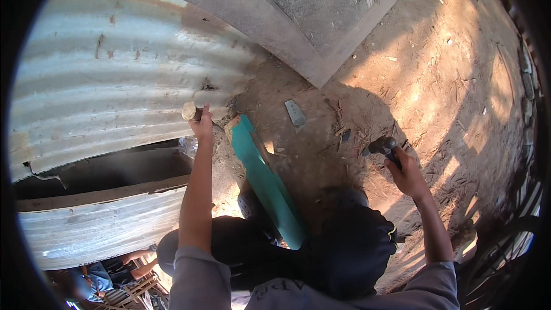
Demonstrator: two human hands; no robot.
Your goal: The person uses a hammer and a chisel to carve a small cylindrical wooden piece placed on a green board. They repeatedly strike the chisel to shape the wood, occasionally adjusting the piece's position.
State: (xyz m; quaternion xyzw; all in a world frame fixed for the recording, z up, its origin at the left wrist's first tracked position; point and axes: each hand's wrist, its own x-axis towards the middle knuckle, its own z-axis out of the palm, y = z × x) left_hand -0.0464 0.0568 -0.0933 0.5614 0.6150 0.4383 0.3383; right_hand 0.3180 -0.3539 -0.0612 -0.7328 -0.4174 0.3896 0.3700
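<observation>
My left hand (202, 128) is closed around a short tool with a round, pale wooden end (189, 111) and a dark band; the rest of it is hidden or too small to tell. It is held up in front of the corrugated metal sheet (132, 80). My right hand (408, 175) grips a hammer (383, 146) by its handle, the dark metal head pointing left over the dirt. Between my legs a green-painted wooden board (265, 182) slants away from me, its far end rough and bare. Neither hand touches the board.
Beyond the board, a small grey block (295, 113) lies on the dirt ground (436, 74). A weathered wooden panel (318, 57) juts in from the top. Wood chips are scattered near the hammer. Another person (97, 281) is at the lower left, and a wheel-like shape (505, 252) stands lower right.
</observation>
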